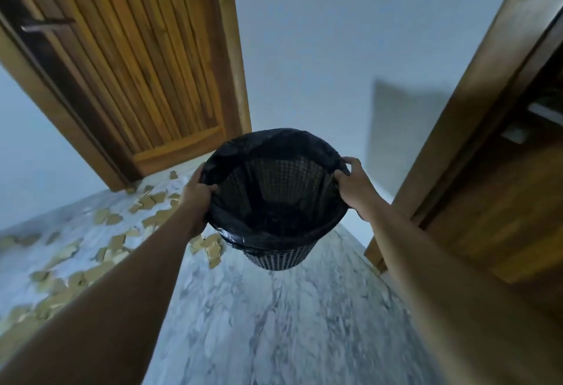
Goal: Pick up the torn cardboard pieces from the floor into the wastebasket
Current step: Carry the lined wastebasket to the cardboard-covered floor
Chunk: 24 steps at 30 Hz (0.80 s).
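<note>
Torn cardboard pieces (208,247) lie scattered on the marble floor (274,323), mostly on the left side, from the foot of the wooden door (146,64) down toward the lower left corner. A few of them are just beside the bottom of the wastebasket (277,258), on its left.

The wastebasket is a black mesh basket with a black bag (274,143) folded over its rim, and nothing can be seen inside it. It is in the middle of the view, tilted with its mouth toward the camera. It seems to be lifted off the floor, but the picture is blurred and I cannot be sure.

Both hands hold it by the rim. The left hand (196,198) grips the left side, with its fingers curled over the edge to the inside. The right hand (355,185) grips the right side, closed around the edge and the bag.

Behind is a pale wall (304,49). At the right stands a wooden door frame (487,140).
</note>
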### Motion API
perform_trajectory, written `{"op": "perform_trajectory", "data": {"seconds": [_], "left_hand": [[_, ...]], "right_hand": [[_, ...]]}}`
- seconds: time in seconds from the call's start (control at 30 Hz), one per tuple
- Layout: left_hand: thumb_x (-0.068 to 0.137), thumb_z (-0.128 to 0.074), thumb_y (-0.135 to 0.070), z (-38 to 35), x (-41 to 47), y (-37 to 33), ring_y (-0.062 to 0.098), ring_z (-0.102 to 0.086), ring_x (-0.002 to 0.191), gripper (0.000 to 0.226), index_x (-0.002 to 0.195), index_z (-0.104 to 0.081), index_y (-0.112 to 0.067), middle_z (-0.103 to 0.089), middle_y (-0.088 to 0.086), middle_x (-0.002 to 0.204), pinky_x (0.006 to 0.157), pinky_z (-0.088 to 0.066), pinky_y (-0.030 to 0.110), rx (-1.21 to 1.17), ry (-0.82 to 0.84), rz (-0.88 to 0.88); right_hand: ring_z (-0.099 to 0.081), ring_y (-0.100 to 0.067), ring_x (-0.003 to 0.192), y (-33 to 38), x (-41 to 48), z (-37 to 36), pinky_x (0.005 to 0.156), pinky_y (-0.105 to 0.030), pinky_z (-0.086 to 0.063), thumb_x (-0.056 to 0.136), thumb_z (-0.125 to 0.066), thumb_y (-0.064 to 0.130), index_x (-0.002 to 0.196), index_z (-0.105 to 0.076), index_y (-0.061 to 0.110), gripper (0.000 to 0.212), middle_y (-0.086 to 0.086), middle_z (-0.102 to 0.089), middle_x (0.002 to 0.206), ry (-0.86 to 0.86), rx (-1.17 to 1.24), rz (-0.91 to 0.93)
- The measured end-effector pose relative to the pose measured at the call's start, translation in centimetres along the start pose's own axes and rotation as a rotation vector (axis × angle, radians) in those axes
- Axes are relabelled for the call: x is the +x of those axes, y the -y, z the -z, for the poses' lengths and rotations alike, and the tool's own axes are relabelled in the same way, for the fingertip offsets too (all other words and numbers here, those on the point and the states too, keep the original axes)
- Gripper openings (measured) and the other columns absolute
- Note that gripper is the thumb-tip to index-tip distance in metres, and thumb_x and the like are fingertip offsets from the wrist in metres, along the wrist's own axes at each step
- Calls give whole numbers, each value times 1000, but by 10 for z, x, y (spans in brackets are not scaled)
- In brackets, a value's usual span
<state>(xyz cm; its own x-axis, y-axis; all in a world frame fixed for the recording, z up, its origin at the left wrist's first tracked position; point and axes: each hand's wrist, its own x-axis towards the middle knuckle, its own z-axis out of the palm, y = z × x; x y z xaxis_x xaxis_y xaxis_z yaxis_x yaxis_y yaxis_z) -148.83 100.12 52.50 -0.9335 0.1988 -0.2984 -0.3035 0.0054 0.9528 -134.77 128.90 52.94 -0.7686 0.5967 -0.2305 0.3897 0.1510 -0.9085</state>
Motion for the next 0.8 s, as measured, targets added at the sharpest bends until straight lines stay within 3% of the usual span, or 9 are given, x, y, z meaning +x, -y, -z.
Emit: {"op": "perform_trajectory", "data": {"seconds": [0.1, 0.23, 0.37, 0.47, 0.53, 0.63, 0.73, 0.8], "left_hand": [[92, -36, 15, -6, 76, 9, 29, -67, 107, 74, 141, -55, -38, -68, 4, 123, 79, -60, 44, 75, 82, 4], [99, -36, 11, -40, 173, 49, 33, -63, 112, 67, 148, -48, -34, -62, 7, 133, 92, -56, 51, 177, 204, 12], [102, -36, 10, -90, 245, 119, 37, -58, 121, 62, 149, -47, -29, -58, 11, 140, 100, -51, 57, 225, 286, 72], [99, -35, 14, -129, 296, 187, 39, -59, 121, 64, 146, -51, -27, -60, 13, 137, 101, -50, 60, 246, 348, 98], [94, -36, 17, -154, 329, 242, 36, -63, 114, 67, 138, -57, -29, -66, 9, 128, 95, -55, 56, 253, 395, 102], [89, -38, 17, -183, 371, 330, 30, -67, 105, 69, 127, -63, -35, -70, 3, 117, 81, -60, 44, 278, 447, 109], [85, -39, 17, -210, 409, 427, 36, -64, 113, 72, 137, -59, -29, -67, 11, 126, 95, -55, 53, 284, 519, 101], [87, -40, 16, -227, 430, 482, 34, -63, 113, 72, 140, -58, -29, -66, 10, 128, 96, -55, 49, 290, 559, 96]], "right_hand": [[-60, -16, 82, -21, 52, -32, 89, -42, -53, 103, -41, 28, 125, -43, 38, 24, -1, -61, 100, -69, 51, -46], [-57, -4, 89, -75, 116, -59, 77, -31, -50, 104, -41, 28, 137, -44, 34, 34, 10, -58, 108, -219, 83, -78], [-57, -12, 107, -150, 163, -67, 84, -26, -45, 106, -40, 27, 146, -41, 32, 41, 8, -55, 128, -324, 78, -148], [-48, -19, 133, -218, 202, -69, 107, -34, -43, 108, -39, 27, 152, -38, 29, 44, 5, -49, 146, -380, 80, -204], [-42, -21, 140, -271, 227, -75, 115, -42, -38, 108, -38, 28, 155, -33, 34, 47, 5, -42, 155, -445, 110, -258], [-41, -23, 141, -358, 257, -90, 116, -43, -36, 109, -37, 24, 155, -30, 37, 49, 3, -39, 157, -544, 147, -305], [-40, -23, 140, -451, 278, -109, 114, -37, -33, 109, -36, 20, 155, -32, 33, 47, 0, -39, 155, -632, 141, -313], [-42, -20, 134, -504, 289, -119, 111, -33, -34, 110, -35, 20, 153, -34, 34, 46, -1, -41, 154, -696, 143, -313]]}}
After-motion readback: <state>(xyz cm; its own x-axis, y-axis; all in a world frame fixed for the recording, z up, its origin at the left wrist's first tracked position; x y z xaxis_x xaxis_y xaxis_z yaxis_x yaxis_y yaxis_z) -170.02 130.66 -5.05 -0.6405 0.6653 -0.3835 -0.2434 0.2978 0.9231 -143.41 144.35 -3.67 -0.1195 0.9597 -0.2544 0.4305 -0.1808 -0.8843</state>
